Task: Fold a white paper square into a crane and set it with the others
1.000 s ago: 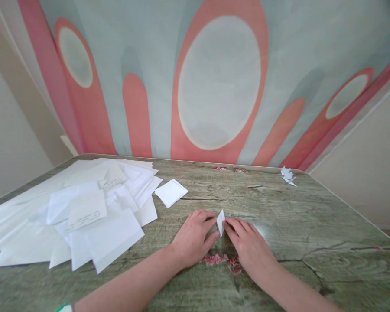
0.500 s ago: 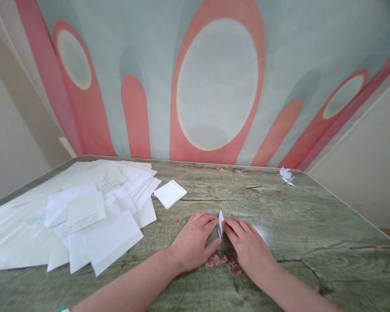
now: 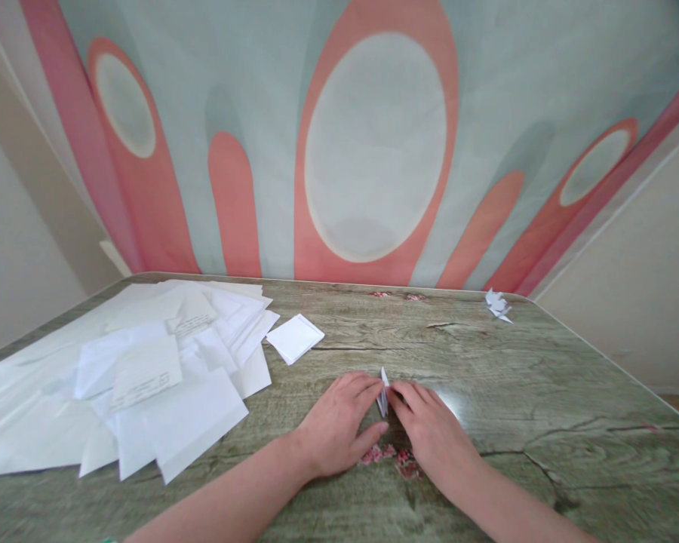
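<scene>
Folded white paper (image 3: 382, 404) stands narrow edge up on worktop (image 3: 543, 362), gripped between fingers of left hand (image 3: 339, 418) and right hand (image 3: 430, 424), probably keeping layers together. Square paper sheets (image 3: 295, 339) at its ten o'clock, likely for easy reach; paper pile (image 3: 198, 407) at nine.

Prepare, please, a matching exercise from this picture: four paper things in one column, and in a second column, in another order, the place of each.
Things
1. narrow folded paper
2. white paper squares
3. pile of paper sheets
4. cluster of pointed paper pieces

Places
A. near the far right corner of the table
B. spread over the left part
C. between the left hand and right hand
D. beside the pile's right edge

Pairs: 1-C, 2-D, 3-B, 4-A
</scene>
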{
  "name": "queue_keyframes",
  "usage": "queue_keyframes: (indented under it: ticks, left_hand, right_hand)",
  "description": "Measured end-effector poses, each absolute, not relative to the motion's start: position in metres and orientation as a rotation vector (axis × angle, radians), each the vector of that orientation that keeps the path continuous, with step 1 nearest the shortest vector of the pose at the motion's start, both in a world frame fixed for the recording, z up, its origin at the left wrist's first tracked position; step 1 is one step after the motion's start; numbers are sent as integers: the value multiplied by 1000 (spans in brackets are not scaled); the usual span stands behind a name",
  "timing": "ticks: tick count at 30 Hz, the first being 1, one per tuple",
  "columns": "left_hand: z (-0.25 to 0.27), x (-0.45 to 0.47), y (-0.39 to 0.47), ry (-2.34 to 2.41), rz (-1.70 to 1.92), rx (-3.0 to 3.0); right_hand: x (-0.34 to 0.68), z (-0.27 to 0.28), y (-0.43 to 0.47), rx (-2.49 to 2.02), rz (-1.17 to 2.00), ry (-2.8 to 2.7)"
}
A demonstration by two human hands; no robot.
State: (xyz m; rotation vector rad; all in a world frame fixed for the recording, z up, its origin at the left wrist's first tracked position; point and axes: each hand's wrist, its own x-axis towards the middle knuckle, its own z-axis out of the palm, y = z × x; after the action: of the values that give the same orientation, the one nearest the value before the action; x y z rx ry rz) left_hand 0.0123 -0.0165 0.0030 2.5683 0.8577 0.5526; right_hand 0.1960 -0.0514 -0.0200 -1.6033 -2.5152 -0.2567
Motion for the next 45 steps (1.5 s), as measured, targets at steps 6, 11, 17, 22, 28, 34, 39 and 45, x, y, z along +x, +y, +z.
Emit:
queue_keyframes:
  ticks: [6,11,17,22,28,34,39,45]
  left_hand:
    - [-1,13,-15,959,576,2567]
    - [-2,13,-15,993,599,2544]
    - [-4,13,-15,1019,625,2528]
    - [-4,13,-15,1025,651,2522]
    - [-1,13,-16,997,635,2530]
    - [0,13,-16,991,609,2548]
    - [-1,14,-15,1007,605,2553]
    - [0,14,-16,1005,601,2543]
  right_hand:
    - [195,-22,-51,-1556,-352,-2496]
    - [195,-23,-52,-1519,-403,-2489]
    - [195,-26,-52,-1476,-431,-2462]
    - [195,-25,-52,-1478,-428,-2466]
    - [195,-24,-52,-1479,-440,-2480]
    - [197,-22,-51,-1479,-418,-2514]
    - [197,-24,-51,-1469,-422,-2520]
    - [193,-19,-52,-1494,-416,-2510]
